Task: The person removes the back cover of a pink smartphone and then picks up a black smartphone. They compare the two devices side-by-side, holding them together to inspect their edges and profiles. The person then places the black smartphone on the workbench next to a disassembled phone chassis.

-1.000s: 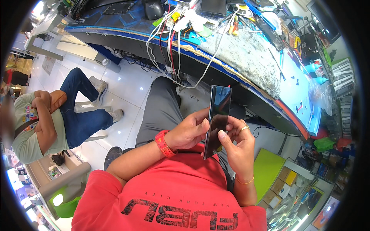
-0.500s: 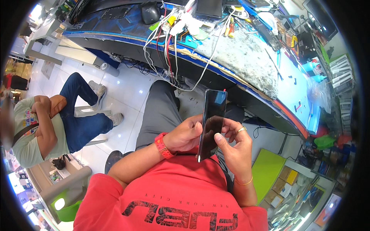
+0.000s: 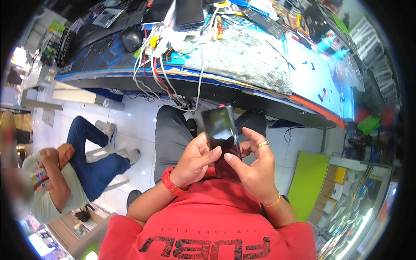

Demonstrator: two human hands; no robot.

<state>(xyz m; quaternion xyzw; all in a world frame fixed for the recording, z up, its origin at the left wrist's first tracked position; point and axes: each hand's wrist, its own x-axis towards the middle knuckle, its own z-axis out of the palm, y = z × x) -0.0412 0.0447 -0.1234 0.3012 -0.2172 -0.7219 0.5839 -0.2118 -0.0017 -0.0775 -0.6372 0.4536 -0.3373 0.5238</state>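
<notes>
At the left of my view, a seated person (image 3: 65,177) in a pale green shirt and blue jeans keeps both arms folded, near the white tiled floor (image 3: 141,138). Farther up, a black computer mouse (image 3: 131,40) sits on the worktop (image 3: 303,80), and to its right white and red cables (image 3: 138,71) spill over the front edge and hang down.

Nearer the middle I see the wearer's left hand (image 3: 195,158), with a red wristwatch (image 3: 172,182) on its wrist. It is closed around the left side of a dark phone (image 3: 222,136), thumb laid over the front. The phone is above the wearer's lap, in front of the red shirt (image 3: 203,208) and short of the worktop, its top leaning slightly left. Its glossy face catches a pale reflection, and a small red tab (image 3: 222,105) shows at its upper end.

On the phone's other side, I find the right hand (image 3: 255,167) half curled, a ring (image 3: 263,143) on one finger and a thin bracelet (image 3: 274,200) at the wrist. Its thumb lies over the lower screen and its fingers bend beside the right edge; I cannot tell whether it grips or only touches.

Farther right stand a lime-green panel (image 3: 305,184) and, up on the worktop, a clear plastic bag (image 3: 346,73).
</notes>
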